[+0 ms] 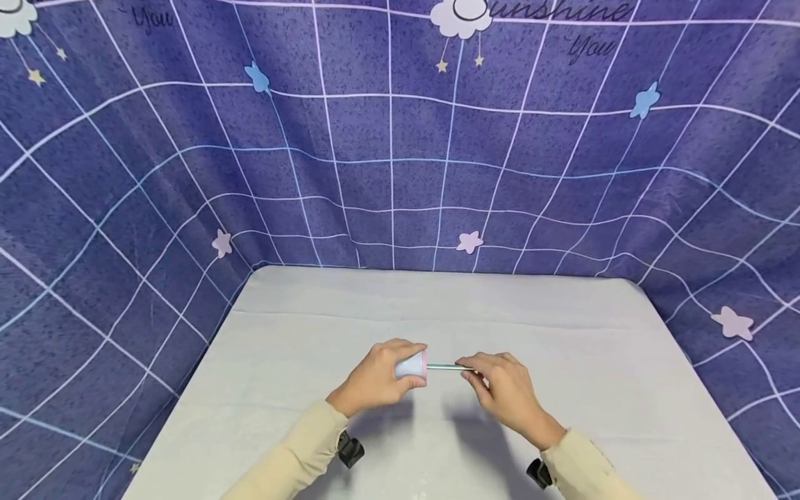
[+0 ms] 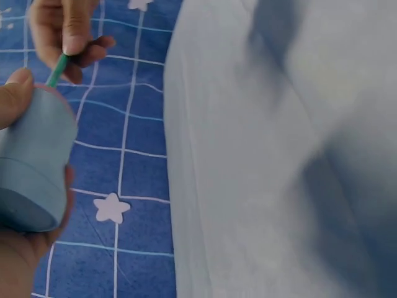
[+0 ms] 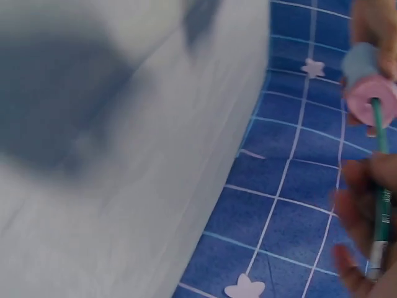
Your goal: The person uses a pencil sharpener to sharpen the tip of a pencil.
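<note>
My left hand [image 1: 377, 376] grips a light blue pencil sharpener [image 1: 409, 366] with a pink end, thumb and fingers on opposite sides. That pink end faces right. A green pencil [image 1: 442, 367] runs straight into it; the right wrist view shows the pencil [image 3: 382, 205] entering the hole in the pink face [image 3: 367, 102]. To the right, my right hand [image 1: 505, 390] pinches the pencil between thumb and fingers, a short way from the sharpener. Seen from the left wrist, the sharpener [image 2: 40, 146] is a rounded, waisted body. The pencil's tip is hidden inside it.
Both hands are held above a table with a pale cloth [image 1: 300, 340], and shadows fall below them. A purple-blue curtain [image 1: 419, 180] with grid lines and stars surrounds the table's back and sides. Dark wrist cameras [image 1: 351, 450] sit beneath the beige sleeves [image 1: 294, 448].
</note>
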A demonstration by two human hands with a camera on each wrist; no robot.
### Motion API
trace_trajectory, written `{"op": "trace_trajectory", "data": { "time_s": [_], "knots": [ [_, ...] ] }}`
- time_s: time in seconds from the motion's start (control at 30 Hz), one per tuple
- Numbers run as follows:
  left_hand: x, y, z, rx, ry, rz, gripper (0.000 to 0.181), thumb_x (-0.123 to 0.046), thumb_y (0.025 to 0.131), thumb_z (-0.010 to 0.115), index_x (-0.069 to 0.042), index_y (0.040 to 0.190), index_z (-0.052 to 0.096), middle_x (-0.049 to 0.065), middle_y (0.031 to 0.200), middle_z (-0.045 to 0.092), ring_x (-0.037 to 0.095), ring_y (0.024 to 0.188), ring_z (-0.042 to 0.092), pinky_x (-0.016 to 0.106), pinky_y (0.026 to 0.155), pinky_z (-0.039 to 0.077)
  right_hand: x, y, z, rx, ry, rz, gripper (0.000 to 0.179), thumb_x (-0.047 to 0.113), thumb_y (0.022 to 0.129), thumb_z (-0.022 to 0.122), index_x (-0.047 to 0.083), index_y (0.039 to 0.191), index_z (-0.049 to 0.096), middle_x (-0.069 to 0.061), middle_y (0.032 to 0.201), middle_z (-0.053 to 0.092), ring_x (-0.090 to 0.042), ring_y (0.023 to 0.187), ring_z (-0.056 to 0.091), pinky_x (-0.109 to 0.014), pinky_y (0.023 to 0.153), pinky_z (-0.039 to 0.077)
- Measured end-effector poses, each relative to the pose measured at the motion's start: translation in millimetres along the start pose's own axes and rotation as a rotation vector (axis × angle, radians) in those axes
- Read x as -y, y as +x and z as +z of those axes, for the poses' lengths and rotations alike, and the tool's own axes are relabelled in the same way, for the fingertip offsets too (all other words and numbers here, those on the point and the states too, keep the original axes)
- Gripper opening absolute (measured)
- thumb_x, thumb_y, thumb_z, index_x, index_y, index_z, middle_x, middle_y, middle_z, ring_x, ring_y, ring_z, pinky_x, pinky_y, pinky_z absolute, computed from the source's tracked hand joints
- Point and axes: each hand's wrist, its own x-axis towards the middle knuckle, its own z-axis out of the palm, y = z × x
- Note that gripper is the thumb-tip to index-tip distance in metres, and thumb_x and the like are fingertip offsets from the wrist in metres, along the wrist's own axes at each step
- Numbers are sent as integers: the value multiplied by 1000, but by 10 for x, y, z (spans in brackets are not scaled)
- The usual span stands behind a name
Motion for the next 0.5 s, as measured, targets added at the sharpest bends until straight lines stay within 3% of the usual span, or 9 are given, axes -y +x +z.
{"op": "trace_trajectory", "data": {
  "time_s": [0.17,0.3,0.4,0.5],
  "knots": [
    [-28,57,-81,81,-134,-110,47,-19,79,77,-2,121,64,7,107,69,11,79,59,21,67,49,-81,4,60,-147,-142,-246,31,26,102,44,11,96,70,6,76,63,-8,59,51,-24,55,43],
    [-26,100,-93,113,-140,-107,46,-17,78,77,-2,120,64,5,104,69,9,78,57,21,68,49,-127,20,90,-189,-204,-366,36,24,104,36,8,94,67,3,73,55,-11,59,50,-23,52,41],
    [-38,97,-53,101,-104,-69,48,-16,77,78,-2,121,64,6,108,68,12,86,60,23,76,50,-138,11,98,-201,-158,-375,34,23,103,38,9,90,66,5,69,50,-7,54,43,-17,46,36],
    [-41,49,33,28,-46,30,52,-17,75,80,0,121,63,8,111,67,16,95,61,26,82,51,-120,-2,68,-136,-24,-284,26,21,99,50,10,85,70,8,64,50,2,51,35,-11,43,31]
  ]
}}
